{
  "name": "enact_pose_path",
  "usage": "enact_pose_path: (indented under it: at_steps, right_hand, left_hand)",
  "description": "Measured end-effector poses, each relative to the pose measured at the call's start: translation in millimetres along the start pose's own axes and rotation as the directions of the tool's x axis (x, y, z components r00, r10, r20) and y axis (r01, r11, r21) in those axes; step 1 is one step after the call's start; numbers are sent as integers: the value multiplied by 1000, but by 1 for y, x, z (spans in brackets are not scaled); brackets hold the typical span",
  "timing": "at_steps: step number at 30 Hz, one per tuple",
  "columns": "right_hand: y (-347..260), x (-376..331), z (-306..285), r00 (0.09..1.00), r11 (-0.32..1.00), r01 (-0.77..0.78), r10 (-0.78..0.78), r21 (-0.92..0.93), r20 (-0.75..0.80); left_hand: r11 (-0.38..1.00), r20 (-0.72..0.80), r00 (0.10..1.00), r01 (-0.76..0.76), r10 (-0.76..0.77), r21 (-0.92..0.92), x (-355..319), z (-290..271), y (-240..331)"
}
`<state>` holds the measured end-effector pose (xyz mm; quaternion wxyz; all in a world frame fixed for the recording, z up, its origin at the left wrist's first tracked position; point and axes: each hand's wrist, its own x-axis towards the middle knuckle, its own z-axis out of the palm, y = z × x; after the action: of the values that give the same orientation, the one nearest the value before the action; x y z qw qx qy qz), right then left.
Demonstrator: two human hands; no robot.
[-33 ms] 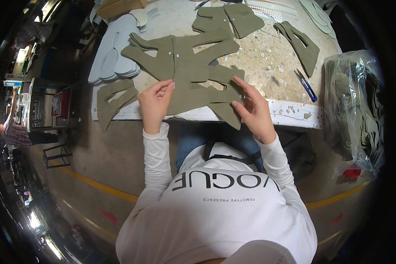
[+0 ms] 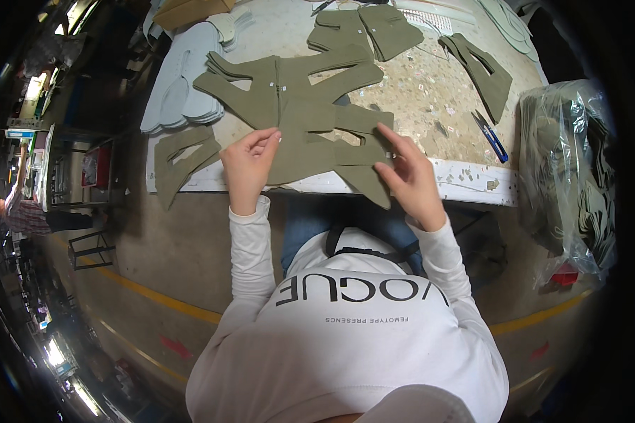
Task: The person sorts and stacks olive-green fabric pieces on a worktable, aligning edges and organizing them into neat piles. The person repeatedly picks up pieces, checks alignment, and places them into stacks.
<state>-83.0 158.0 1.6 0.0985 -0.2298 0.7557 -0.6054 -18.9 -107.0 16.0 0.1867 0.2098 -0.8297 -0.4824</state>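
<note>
Olive-green cut fabric pieces with slits (image 2: 296, 106) lie overlapping at the table's near edge, some bearing small white labels. My left hand (image 2: 250, 158) is closed in a pinch at the left side of the nearest piece; a tiny pale spot shows at its fingertips, too small to name. On the right, my right hand (image 2: 408, 169) rests with thumb and fingers apart on the right ends of the near olive piece (image 2: 363, 155). The thumb touches its lower strip and the forefinger its upper corner.
Light-blue cut pieces (image 2: 183, 77) are stacked at the left, beside one olive piece (image 2: 180, 162). More olive pieces (image 2: 388, 32) lie at the back, and another (image 2: 483, 77) back right. Blue-handled thread snips (image 2: 492, 137) lie right. A clear plastic bag (image 2: 564, 169) of olive pieces stands beyond the table's right edge.
My right hand has shifted slightly to the right, and the right end of the near olive piece has moved with it. The left hand stays in place.
</note>
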Motion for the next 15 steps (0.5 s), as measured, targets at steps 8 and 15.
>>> enact_pose_path:
  at_steps: [8, 15]
  right_hand:
    - [-9, -25, -110, 942, 958, -286, 282, -3, 180]
    - [-9, -20, -92, 974, 974, -221, 219, 37, 66]
  left_hand:
    - [994, 85, 996, 36, -27, -107, -4, 23, -1]
    - [985, 89, 995, 60, -46, -162, -5, 30, -5]
